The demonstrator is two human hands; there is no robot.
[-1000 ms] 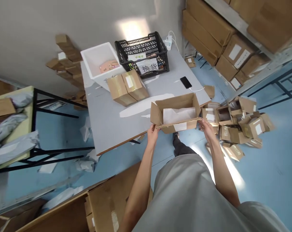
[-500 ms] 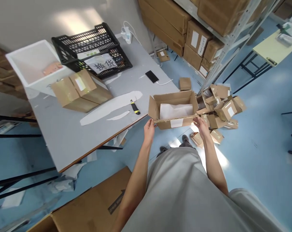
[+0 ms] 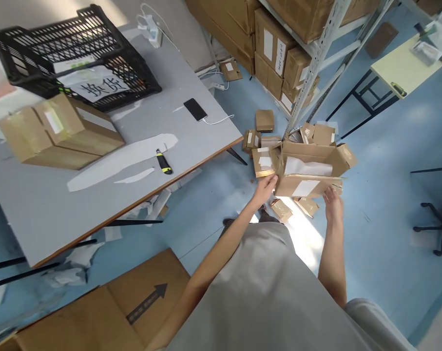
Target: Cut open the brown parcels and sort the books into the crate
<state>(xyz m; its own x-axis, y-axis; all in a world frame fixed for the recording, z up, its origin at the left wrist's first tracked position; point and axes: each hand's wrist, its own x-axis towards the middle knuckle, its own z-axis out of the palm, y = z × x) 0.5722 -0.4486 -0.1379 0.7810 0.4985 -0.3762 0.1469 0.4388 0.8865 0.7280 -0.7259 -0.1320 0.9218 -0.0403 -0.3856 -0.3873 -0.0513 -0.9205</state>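
Note:
Both hands hold an open cardboard box [image 3: 290, 186] out in front of me, above the floor. Inside it lies a white sheet of wrapping [image 3: 307, 167], and a white label is on its near wall. My left hand [image 3: 265, 189] is closed on the near left corner. At the near right corner, my right hand [image 3: 332, 201] grips the edge. Behind and below the box, a pile of small cardboard boxes [image 3: 263, 161] lies on the floor, partly hidden by it.
On the grey table [image 3: 60, 214] at left are a black crate [image 3: 133, 63], closed cartons [image 3: 78, 129], a box cutter [image 3: 164, 162] and a phone [image 3: 195, 109]. A metal shelf [image 3: 316, 63] with cartons stands ahead. A large carton [image 3: 107, 302] sits at lower left.
The open box has moved right, away from the table edge and over the pile of small boxes, with both hands still on it. My view has turned to the right.

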